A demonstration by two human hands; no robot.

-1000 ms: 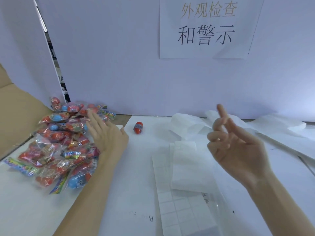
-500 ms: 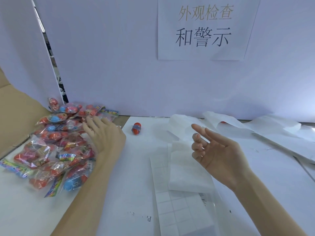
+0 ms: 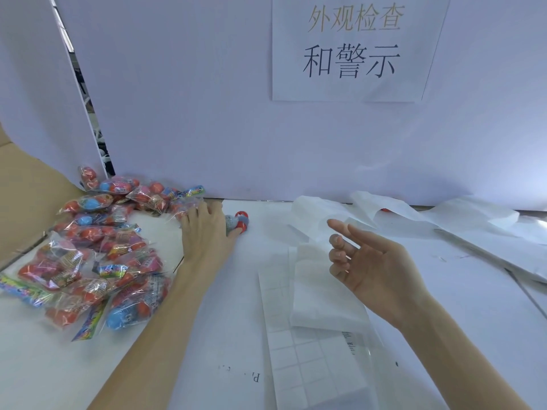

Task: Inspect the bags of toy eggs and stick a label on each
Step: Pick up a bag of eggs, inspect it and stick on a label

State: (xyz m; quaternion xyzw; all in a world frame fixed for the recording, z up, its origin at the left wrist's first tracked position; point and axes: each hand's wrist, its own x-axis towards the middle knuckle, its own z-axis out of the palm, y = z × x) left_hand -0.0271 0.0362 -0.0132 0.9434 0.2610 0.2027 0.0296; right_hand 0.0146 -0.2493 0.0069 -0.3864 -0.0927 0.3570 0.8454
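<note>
A heap of clear bags of red, blue and pink toy eggs (image 3: 97, 250) lies on the left of the white table. My left hand (image 3: 205, 232) lies flat on the table at the heap's right edge, fingers spread, thumb touching a loose red and grey toy egg (image 3: 240, 221). It holds nothing. My right hand (image 3: 365, 263) hovers palm-left over a white label sheet (image 3: 299, 359) and a folded white backing paper (image 3: 321, 287), fingers loosely curled and apart, empty.
A brown cardboard flap (image 3: 26, 202) borders the left. White backing strips (image 3: 444, 220) lie crumpled at the back right. A white partition wall with a paper sign (image 3: 352, 48) closes the back. Bare white table (image 3: 207, 321) lies between my arms.
My left hand slid right, off the bag heap, until its thumb reached the loose egg. My right hand dropped and shifted left over the label sheets, its fingers uncurling.
</note>
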